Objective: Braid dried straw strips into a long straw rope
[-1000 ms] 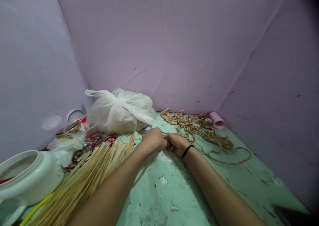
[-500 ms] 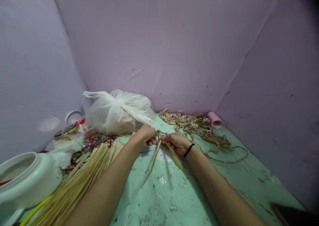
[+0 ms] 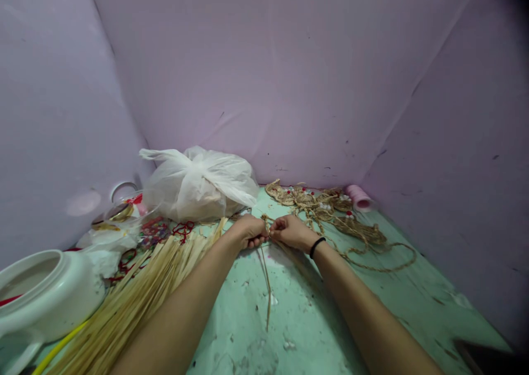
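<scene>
Close together over the middle of the green tabletop [image 3: 252, 331], both my hands are closed on straw-coloured plant fibre strands. My left hand [image 3: 251, 232] is curled, and a thin fibre strand [image 3: 268, 292] hangs below it toward me. My right hand [image 3: 291, 232], with a black band at the wrist, pinches more strands [image 3: 295, 260] that trail down under the palm. A short twisted piece of cord [image 3: 265, 218] shows just beyond the fingertips. The exact grip between the fingers is too small to make out. Left of my left forearm lies a bundle of flat dried fibre strips [image 3: 157, 276].
A tied white plastic bag [image 3: 198, 185] stands at the back wall. Braided fibre pieces with red and white beads [image 3: 309, 198], a long cord loop [image 3: 384, 267] and a pink thread spool [image 3: 359, 197] lie at back right. A white pot [image 3: 61, 292] and colourful beads [image 3: 154, 232] are left.
My hands have drawn closer together, the left moving slightly right. The hanging strand now points nearly straight down instead of slanting left. The view has shifted slightly.
</scene>
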`<control>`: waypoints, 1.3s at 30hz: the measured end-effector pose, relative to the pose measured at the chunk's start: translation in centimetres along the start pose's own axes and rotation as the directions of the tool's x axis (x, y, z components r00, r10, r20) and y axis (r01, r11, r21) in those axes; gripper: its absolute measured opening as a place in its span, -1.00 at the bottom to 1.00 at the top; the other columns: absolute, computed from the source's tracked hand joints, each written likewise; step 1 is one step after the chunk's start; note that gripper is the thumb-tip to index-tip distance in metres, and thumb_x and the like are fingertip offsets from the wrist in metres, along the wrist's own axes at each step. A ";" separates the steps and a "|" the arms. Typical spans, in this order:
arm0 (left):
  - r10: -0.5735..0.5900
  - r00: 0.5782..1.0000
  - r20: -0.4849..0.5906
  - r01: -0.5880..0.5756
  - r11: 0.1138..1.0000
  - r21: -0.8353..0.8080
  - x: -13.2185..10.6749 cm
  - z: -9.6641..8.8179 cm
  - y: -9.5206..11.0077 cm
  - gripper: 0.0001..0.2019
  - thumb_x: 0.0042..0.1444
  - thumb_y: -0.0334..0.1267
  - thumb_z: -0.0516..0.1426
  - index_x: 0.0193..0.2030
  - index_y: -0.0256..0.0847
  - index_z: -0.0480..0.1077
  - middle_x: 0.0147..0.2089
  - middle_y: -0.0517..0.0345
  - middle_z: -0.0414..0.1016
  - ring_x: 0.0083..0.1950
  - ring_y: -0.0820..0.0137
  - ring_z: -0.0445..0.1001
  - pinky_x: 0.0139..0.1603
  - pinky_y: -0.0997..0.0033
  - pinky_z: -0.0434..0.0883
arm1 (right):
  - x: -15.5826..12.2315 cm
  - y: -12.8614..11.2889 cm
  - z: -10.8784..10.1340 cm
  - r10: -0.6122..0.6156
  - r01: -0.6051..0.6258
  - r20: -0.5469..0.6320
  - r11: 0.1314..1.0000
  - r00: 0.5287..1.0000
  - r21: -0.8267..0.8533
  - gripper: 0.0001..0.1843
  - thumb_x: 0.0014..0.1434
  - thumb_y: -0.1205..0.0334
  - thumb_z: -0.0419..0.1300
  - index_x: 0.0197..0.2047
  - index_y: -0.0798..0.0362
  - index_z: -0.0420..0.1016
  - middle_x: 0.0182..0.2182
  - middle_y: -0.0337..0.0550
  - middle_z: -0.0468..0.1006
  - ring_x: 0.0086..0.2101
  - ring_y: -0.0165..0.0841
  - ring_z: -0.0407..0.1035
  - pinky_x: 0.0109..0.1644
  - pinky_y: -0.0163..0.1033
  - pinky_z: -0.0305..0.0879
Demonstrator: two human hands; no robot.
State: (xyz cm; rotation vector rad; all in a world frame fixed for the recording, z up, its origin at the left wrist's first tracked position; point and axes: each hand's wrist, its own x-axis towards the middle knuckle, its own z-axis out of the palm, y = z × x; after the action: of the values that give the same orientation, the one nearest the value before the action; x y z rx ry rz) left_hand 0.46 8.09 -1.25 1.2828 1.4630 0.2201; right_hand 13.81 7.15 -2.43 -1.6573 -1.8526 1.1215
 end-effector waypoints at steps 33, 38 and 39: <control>0.063 0.986 0.158 -0.019 0.964 -0.266 0.3 -1.6 -0.8 -0.85 -0.26 -0.36 0.07 -0.68 -0.30 0.13 -0.74 0.35 0.07 -0.77 0.72 -0.08 -0.76 0.65 -0.22 | -2.0 -3.0 -1.2 0.271 -0.239 -0.034 0.897 0.962 0.372 -0.96 -0.06 0.38 0.09 -0.46 0.17 0.34 -0.56 -0.13 0.44 -0.61 -0.50 0.27 -0.62 -0.45 0.10; 0.114 0.986 0.125 -0.087 0.975 -0.203 0.1 -1.3 -0.9 -0.84 -0.27 -0.34 0.07 -0.71 -0.28 0.12 -0.76 0.35 0.05 -0.77 0.69 -0.08 -0.76 0.63 -0.21 | -1.6 -2.6 0.5 0.211 -0.301 0.225 0.793 0.951 0.530 -0.87 -0.06 0.48 0.01 -0.57 0.18 0.30 -0.69 -0.20 0.35 -0.69 -0.54 0.21 -0.71 -0.48 0.04; 0.124 0.987 0.107 -0.104 0.979 -0.176 -0.1 -1.2 -0.8 -0.86 -0.27 -0.35 0.05 -0.70 -0.28 0.14 -0.76 0.34 0.05 -0.77 0.68 -0.07 -0.77 0.62 -0.20 | -1.4 -2.3 0.6 0.214 -0.306 0.229 0.792 0.949 0.528 -0.86 -0.06 0.49 0.01 -0.59 0.19 0.29 -0.71 -0.23 0.33 -0.72 -0.58 0.15 -0.74 -0.49 -0.01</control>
State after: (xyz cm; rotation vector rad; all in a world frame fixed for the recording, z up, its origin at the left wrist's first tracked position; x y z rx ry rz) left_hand -0.98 8.32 -1.32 1.2211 1.2452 0.3328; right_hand 12.19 5.66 -0.71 -1.5202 -1.2033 1.7573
